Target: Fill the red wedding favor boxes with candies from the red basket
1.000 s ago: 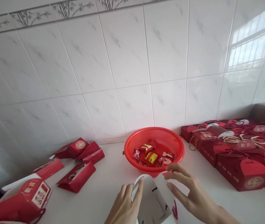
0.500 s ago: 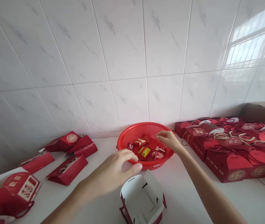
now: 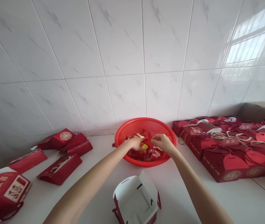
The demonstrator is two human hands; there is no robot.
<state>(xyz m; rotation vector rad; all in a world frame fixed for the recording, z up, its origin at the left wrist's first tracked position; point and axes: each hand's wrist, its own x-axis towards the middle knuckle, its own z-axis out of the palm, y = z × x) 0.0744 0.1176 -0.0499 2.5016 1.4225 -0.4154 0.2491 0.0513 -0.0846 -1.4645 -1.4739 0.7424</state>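
- Several small wrapped packets (image 3: 156, 153), mostly red, lie loose in the bottom of the basket, and both hands are right in there with them!
- Left hand (image 3: 134, 143) reaches down among the packets, fingers curled low; whether it grips one, I cannot tell.
- Right hand (image 3: 163, 143) works the other side, thumb and fingers narrow, just over the packets; any catch between those fingertips is too small to make out.
- Around it all, the red plastic basket (image 3: 143, 164), mesh-sided, near the wall.
- Just in front of it, a box (image 3: 134, 199) stands with its top unfolded, white inside, red outside, on the white bench (image 3: 174, 199).
- Out left, red cartons (image 3: 60, 169) lie scattered, some on their sides.
- Over right, rows of red gift boxes (image 3: 230, 168) pack together, cords on top.
- Behind everything, pale marbled wall tiles (image 3: 123, 46).
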